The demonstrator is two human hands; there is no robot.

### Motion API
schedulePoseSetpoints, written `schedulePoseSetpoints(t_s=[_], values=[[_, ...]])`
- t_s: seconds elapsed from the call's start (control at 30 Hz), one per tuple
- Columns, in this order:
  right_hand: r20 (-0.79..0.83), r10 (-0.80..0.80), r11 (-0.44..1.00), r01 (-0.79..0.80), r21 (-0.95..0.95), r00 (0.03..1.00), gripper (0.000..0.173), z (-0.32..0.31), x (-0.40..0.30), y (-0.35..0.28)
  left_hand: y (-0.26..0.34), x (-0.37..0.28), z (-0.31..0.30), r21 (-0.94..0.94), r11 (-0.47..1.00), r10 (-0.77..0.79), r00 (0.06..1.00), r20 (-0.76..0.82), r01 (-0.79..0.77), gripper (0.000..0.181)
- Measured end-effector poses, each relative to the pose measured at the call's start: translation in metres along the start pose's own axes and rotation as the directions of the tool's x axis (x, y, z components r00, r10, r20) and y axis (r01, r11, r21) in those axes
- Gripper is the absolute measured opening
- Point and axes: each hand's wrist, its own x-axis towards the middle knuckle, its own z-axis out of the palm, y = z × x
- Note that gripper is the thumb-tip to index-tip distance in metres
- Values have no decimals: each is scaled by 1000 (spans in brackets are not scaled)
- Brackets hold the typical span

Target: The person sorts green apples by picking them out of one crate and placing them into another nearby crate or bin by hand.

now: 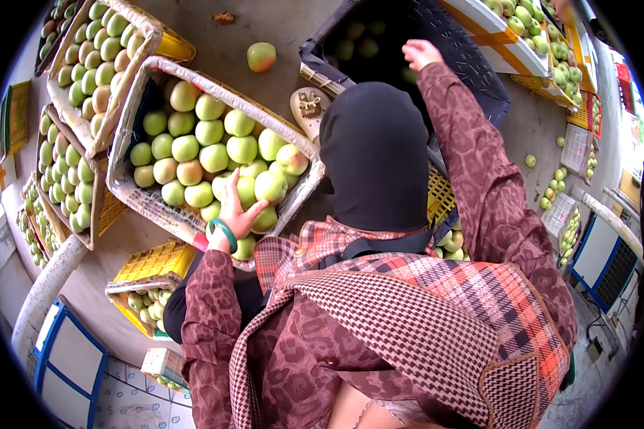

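Note:
A padded crate full of green apples with a pink blush stands at my left. My left hand, with a green bangle at the wrist, rests on the near side of these apples. Its fingers and thumb are spread around one apple, without a clear grip on it. My right hand reaches over a crate with a dark cloth lining. Its fingers are bent, and whether they hold anything is hidden. A few apples show dimly inside that crate.
My black-clad knee rises between the two crates, beside my shoe. A loose apple lies on the concrete floor. More apple crates stand at left; stacked apple boxes stand at right. Metal pipe rails run near the sides.

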Motion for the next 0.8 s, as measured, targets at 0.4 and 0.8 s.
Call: schedulePoseSetpoints(t_s=[0.4,0.8], values=[[182,-46,456,182,-871,982,83,105,59,4,48,-15,-20,47,999,20,999,-28,-19,99],[513,-33,538,448,-714,858,72,143,51,-4,75,-20,-36,45,998,-42,999,28,41,102]])
